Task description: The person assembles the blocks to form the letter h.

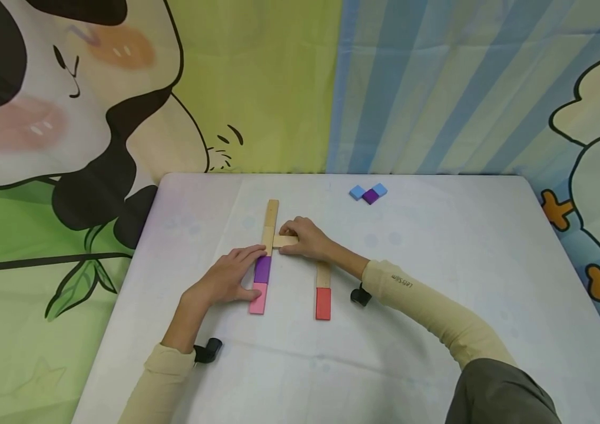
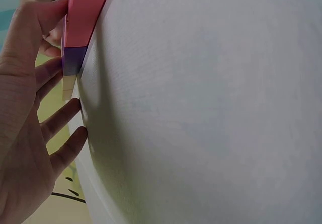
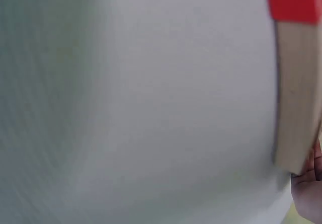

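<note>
A straight row on the table runs from a pink block (image 1: 258, 303) through a purple block (image 1: 262, 271) to plain wooden blocks (image 1: 271, 212) at its far end. My left hand (image 1: 220, 280) rests along the row's left side, thumb on the pink block and fingertips by the purple one. In the left wrist view the fingers of the left hand (image 2: 30, 108) are spread and fairly straight. My right hand (image 1: 307, 238) pinches a wooden block (image 1: 284, 241) lying crosswise, its left end right at the row.
Nearer the right forearm, a red block (image 1: 323, 305) lies end to end with another wooden block (image 1: 323, 274). Two blue blocks (image 1: 357, 192) and a purple square block (image 1: 370, 196) sit near the back edge of the white table (image 1: 437, 235). Printed curtains hang behind.
</note>
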The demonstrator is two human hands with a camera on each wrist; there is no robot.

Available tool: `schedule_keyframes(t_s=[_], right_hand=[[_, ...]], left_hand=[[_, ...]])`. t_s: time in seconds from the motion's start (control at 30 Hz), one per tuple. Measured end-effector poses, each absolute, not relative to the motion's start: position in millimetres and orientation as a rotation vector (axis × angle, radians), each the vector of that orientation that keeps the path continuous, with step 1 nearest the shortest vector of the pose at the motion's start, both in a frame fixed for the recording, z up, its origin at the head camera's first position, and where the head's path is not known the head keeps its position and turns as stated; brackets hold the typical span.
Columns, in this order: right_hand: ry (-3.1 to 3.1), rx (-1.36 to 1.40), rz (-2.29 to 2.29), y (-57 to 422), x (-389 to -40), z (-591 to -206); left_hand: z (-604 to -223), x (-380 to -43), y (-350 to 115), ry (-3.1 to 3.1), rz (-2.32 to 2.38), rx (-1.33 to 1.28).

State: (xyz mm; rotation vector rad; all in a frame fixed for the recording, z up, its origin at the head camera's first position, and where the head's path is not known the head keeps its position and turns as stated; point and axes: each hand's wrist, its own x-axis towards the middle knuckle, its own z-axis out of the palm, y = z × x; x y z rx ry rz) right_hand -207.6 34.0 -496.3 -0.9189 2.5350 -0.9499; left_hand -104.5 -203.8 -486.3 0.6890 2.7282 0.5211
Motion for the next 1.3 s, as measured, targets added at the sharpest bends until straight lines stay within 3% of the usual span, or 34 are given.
schedule_keyframes(t_s=[0.33,0.97,1.3], right_hand=[[2.574,-0.757,-1.19,74.2,-229.6,-474.8],[2.782,-0.452,-1.152,195.9,-249.6,-476.0],[2.789,-0.299,-1.179,224.9,-254.9,-479.1]], left_hand=[[-487.5,-104.8,-203.6,2.73,0.514,0.69],[-486.6,-104.7,-203.9,2.73,0.548,0.712],[-485.1,-103.1,-203.9,2.74,0.536,0.721]])
